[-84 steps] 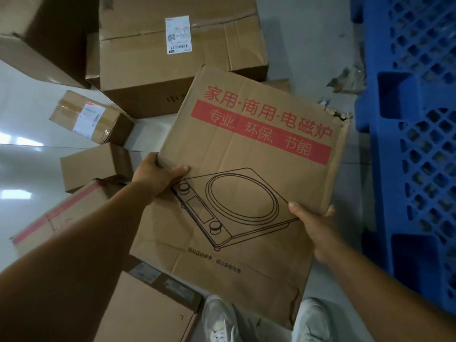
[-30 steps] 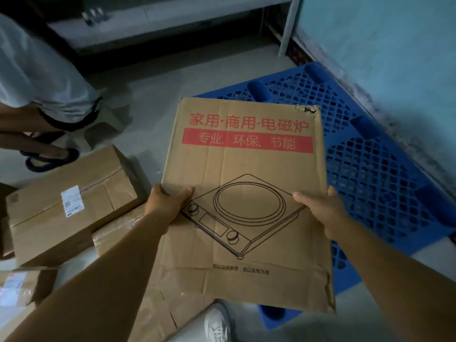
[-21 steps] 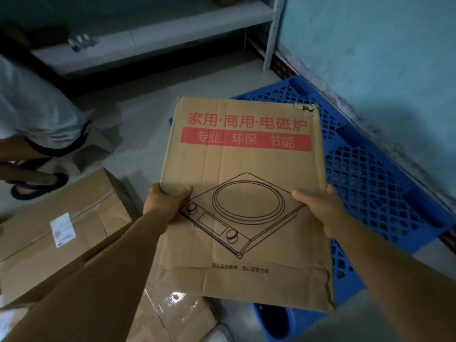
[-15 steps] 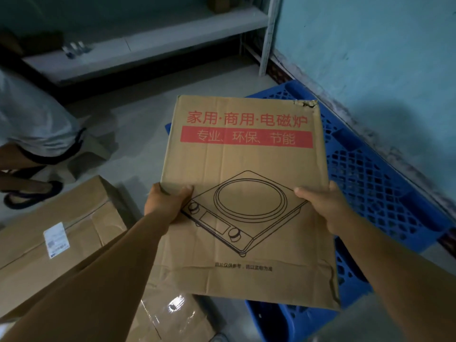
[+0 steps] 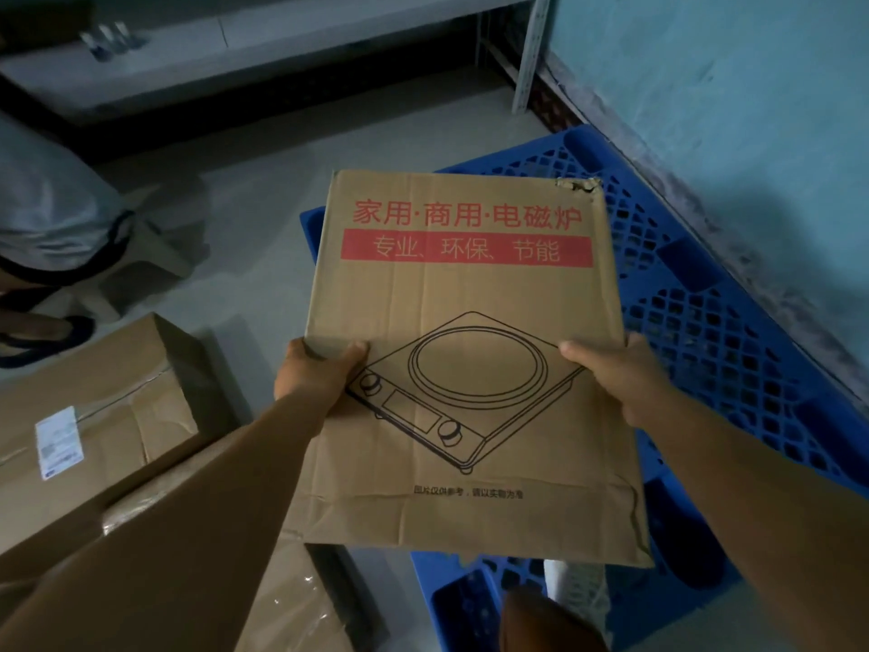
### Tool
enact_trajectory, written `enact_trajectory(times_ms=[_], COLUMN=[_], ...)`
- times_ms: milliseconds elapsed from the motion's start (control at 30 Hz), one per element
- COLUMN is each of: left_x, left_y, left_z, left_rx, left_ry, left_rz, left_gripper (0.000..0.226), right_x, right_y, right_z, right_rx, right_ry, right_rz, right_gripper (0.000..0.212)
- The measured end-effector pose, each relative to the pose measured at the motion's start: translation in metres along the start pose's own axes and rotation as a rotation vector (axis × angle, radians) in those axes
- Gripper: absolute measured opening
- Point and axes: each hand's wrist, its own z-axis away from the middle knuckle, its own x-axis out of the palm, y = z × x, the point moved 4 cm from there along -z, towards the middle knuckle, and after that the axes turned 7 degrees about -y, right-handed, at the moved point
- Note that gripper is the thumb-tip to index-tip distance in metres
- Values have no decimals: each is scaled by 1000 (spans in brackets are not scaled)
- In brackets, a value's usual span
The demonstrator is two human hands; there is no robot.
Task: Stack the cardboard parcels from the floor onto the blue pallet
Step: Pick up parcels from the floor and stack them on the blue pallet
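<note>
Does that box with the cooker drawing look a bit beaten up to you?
Yes. The induction cooker box, gripped by the left hand and right hand above the blue pallet, has a torn far right corner, and its near part is creased and crumpled, with a split along the right edge.

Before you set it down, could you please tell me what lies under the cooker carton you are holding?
The blue pallet shows beyond the cooker carton, held by the left hand and right hand. Its visible grid looks bare; the part beneath the carton is hidden.
</note>
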Motion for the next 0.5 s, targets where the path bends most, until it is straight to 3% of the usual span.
enact_trajectory(times_ms=[133,267,500], left_x=[46,95,176], left_y=[3,-4,-31], left_z=[-22,-48,-109], left_rx=[-27,-48,-51], left_ry=[5,12,38], left_rz=[-9,-4,-2], left_gripper=[66,66,64], right_x=[-15,-20,-20], right_y=[5,16,51], right_z=[-48,-100,-196], right_rx=[-6,-21,-25], right_ry=[-6,18,55], right_rz=[30,87,167], right_gripper=[76,71,94])
